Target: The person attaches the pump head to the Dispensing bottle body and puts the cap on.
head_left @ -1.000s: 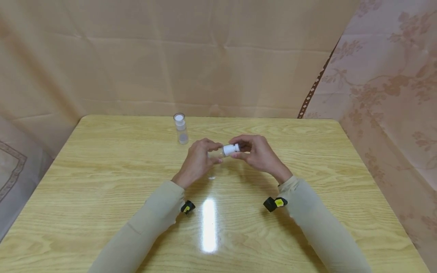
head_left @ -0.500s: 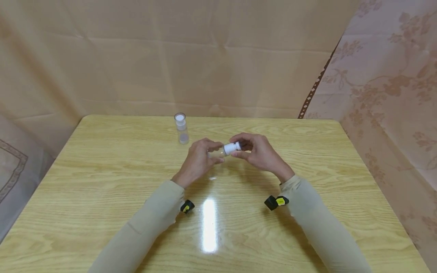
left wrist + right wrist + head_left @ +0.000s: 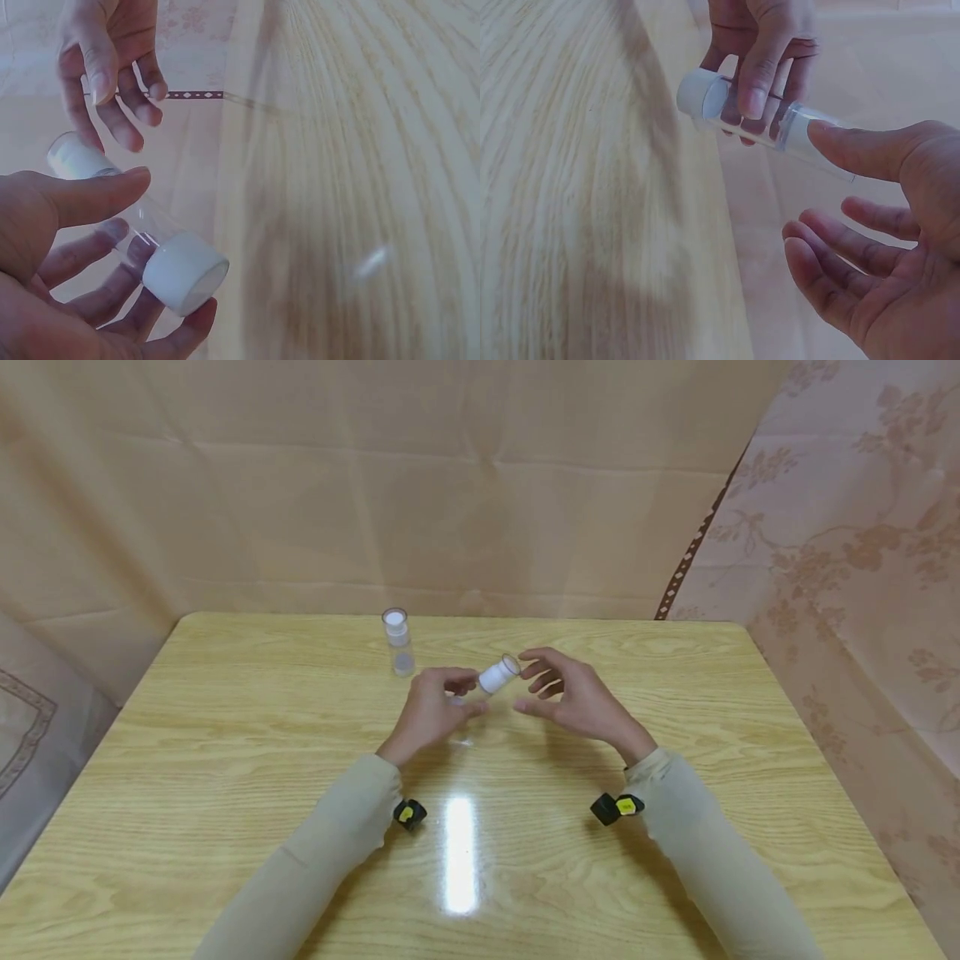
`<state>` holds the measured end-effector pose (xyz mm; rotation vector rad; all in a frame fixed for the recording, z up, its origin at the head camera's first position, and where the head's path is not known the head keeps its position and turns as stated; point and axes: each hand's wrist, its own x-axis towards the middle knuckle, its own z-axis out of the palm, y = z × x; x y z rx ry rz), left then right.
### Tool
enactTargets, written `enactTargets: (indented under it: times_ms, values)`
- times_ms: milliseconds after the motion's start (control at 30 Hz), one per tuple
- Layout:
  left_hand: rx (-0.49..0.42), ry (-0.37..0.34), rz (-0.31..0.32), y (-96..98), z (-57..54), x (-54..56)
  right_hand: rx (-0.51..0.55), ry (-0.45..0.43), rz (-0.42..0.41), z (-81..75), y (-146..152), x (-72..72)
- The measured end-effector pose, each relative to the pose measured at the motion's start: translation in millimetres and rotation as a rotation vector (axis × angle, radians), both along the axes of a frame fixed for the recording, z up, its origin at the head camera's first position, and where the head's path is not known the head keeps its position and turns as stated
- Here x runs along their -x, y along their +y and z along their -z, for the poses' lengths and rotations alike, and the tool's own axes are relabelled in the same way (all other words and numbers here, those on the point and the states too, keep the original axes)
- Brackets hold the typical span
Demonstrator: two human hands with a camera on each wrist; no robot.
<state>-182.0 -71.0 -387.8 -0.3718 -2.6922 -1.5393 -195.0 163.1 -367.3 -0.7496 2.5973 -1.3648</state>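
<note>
My left hand (image 3: pixel 431 714) grips a clear cylindrical pump bottle (image 3: pixel 495 677) around its middle, between thumb and fingers, above the table. The bottle tilts, its white pump end under a clear cap pointing up and to the right. In the left wrist view its white base (image 3: pixel 186 271) sticks out beyond the fingers. My right hand (image 3: pixel 576 697) is beside the capped end, fingers spread and loosely bent, holding nothing. From the right wrist, the thumb (image 3: pixel 862 150) overlaps the capped end, while the other fingers (image 3: pixel 847 247) are apart from it.
A second, similar pump bottle (image 3: pixel 399 643) stands upright near the back edge of the wood-grain table (image 3: pixel 225 735), left of my hands. Behind the table hangs a beige curtain (image 3: pixel 450 510), with a floral cloth (image 3: pixel 855 568) to the right.
My right hand has let go of the bottle's white end and drawn slightly right, its fingers opening. The bottle, still in my left hand, has tilted further up, and the clear cap's rim now shows.
</note>
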Motion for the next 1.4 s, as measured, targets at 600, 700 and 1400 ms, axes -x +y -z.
enactTargets:
  times_ms: [600, 700, 1400]
  values:
    - [-0.191, -0.177, -0.053, 12.4, 9.2, 9.7, -0.061, -0.085, 0.000, 11.5, 11, -6.4]
    - [-0.204, -0.194, -0.052, 15.2, 8.9, 9.9, -0.058, -0.087, -0.011, 13.0, 12, -7.3]
    - [-0.199, -0.182, -0.059, 22.5, 13.0, 15.6, -0.079, -0.118, -0.028, 14.5, 12, -6.3]
